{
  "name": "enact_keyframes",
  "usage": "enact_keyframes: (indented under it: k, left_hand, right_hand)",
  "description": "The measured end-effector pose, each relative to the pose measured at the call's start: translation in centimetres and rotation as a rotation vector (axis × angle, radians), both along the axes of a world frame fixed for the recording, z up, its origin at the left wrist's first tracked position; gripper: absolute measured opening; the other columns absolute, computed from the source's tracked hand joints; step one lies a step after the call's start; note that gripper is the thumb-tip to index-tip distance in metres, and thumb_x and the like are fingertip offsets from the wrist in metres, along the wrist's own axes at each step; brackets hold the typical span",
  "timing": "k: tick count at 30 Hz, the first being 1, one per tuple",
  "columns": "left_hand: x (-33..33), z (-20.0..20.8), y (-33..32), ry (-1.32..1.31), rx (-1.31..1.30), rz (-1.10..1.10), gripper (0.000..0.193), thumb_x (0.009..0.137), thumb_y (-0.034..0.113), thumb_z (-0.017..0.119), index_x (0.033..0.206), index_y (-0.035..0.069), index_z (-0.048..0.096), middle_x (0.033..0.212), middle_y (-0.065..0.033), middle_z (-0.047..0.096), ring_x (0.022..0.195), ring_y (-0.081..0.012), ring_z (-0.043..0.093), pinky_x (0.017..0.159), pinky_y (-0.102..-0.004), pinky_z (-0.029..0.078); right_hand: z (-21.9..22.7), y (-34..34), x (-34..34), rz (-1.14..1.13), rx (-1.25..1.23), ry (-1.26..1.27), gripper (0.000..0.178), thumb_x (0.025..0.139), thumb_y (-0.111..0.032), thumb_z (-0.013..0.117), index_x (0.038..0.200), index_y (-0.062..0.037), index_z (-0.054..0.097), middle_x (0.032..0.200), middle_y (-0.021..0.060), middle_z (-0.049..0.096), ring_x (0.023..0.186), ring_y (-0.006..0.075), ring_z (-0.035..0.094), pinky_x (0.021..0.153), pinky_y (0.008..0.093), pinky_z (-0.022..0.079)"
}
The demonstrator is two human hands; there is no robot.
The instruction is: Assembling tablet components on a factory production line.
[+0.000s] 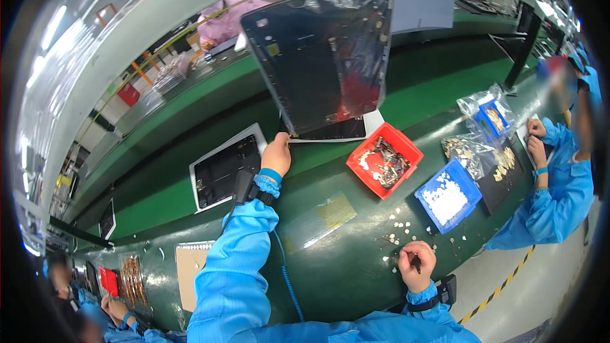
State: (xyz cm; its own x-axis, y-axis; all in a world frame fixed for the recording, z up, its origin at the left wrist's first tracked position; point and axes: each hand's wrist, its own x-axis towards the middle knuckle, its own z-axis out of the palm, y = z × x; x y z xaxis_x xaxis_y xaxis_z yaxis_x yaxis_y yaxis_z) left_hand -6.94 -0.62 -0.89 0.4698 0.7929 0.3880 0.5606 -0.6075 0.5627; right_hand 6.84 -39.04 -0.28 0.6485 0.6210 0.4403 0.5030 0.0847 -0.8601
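My left hand (277,154) is reached forward, its fingers closed on the lower left corner of a large black device panel (305,51). The panel is tilted up, with small parts along its edges and a shiny clear film. Beneath it, another dark panel (337,129) lies on a white sheet, partly hidden. My right hand (418,265) is curled low over the green table, around something small and dark that I cannot make out. Small white pieces (399,225) are scattered just beyond it.
A red bin (414,164) of small metallic parts and a blue bin (438,219) of white pieces stand ahead of my right hand. Left lies another dark panel (229,168) on a green belt (146,200). Co-workers in blue (549,184) sit on both sides. A blue coiled cord (287,273) trails beside my left arm.
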Motion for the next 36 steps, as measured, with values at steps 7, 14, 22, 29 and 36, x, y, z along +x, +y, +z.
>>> enact_keyframes:
  k: [7,14,22,29,36]
  left_hand:
    - [1.4,1.9,0.2,-1.356,-0.821,0.466,0.031,0.078,0.024,0.063,0.092,0.002,0.046,0.085,-0.0110,0.054,0.078,-0.0215,0.056,0.064,-0.0369,0.049]
    - [1.7,1.9,4.6,-1.270,-0.146,0.917,0.032,0.066,0.008,0.074,0.087,-0.003,0.052,0.082,-0.0103,0.059,0.072,-0.0171,0.053,0.070,-0.0309,0.045]
    - [-11.4,15.2,-5.9,-1.326,0.203,0.304,0.026,0.083,0.005,0.059,0.105,-0.008,0.053,0.094,-0.0094,0.059,0.082,-0.0139,0.055,0.075,-0.0260,0.045]
    - [-22.5,23.5,-16.5,-0.861,-0.235,-0.260,0.030,0.077,0.003,0.063,0.106,0.001,0.055,0.094,-0.0055,0.061,0.085,-0.0131,0.057,0.076,-0.0264,0.045]
    - [-16.5,19.9,-19.2,-0.145,-0.410,-0.539,0.030,0.078,0.015,0.064,0.102,0.000,0.059,0.095,-0.0085,0.061,0.089,-0.0150,0.057,0.080,-0.0277,0.046]
  right_hand:
    - [-0.8,-0.4,0.3,-0.009,0.020,-0.020,0.012,0.067,0.005,0.061,0.075,-0.0016,0.056,0.075,0.0084,0.057,0.052,0.0109,0.046,0.046,0.0210,0.036]
    - [-0.9,0.0,-0.2,-0.008,0.020,-0.049,0.012,0.066,0.004,0.062,0.075,-0.0018,0.056,0.074,0.0082,0.058,0.049,0.0105,0.045,0.045,0.0218,0.036]
    - [-2.0,0.2,0.1,0.030,0.084,0.014,0.014,0.069,0.006,0.062,0.079,-0.0022,0.056,0.076,0.0066,0.058,0.050,0.0082,0.044,0.049,0.0205,0.037]
    - [-2.9,-0.4,0.7,0.035,-0.052,0.097,0.010,0.079,-0.003,0.061,0.088,-0.0037,0.059,0.080,-0.0003,0.056,0.059,0.0038,0.042,0.050,0.0183,0.033]
    - [-5.3,0.2,2.5,0.128,0.013,0.063,0.005,0.085,-0.003,0.055,0.090,-0.0012,0.056,0.081,-0.0011,0.051,0.071,0.0058,0.044,0.061,0.0184,0.035]
